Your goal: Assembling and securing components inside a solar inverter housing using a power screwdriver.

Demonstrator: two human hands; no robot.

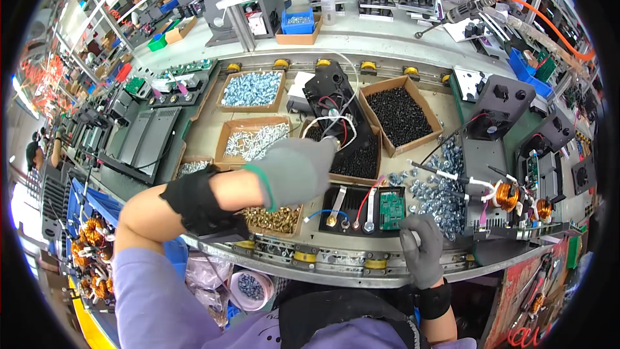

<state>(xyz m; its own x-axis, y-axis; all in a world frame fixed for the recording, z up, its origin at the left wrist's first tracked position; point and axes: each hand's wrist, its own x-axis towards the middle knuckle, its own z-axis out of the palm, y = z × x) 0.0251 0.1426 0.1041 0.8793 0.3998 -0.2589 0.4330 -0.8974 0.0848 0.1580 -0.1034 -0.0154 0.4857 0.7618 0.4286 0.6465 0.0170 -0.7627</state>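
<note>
My left hand (298, 169), in a grey glove, reaches across the boxes. Its bent fingertips meet a black housing (328, 87) with white and red wires, but what they grip is hidden. Black screws (356, 158) fill a box just beyond that hand. My right hand (423, 251), also gloved, is at the bench's front edge with fingers curled; a small pale bit shows between them, too small to name. Beside it lies a black tray (351, 205) with metal strips, red and blue wires and a green circuit board (391, 211).
Cardboard boxes hold blue-silver screws (252, 89), silver screws (255, 141), brass screws (274, 220) and black screws (397, 113). Loose screws (439, 187) are heaped at right, by a black chassis (494, 148) with copper coils (506, 196). A power screwdriver (462, 11) hangs at the back right.
</note>
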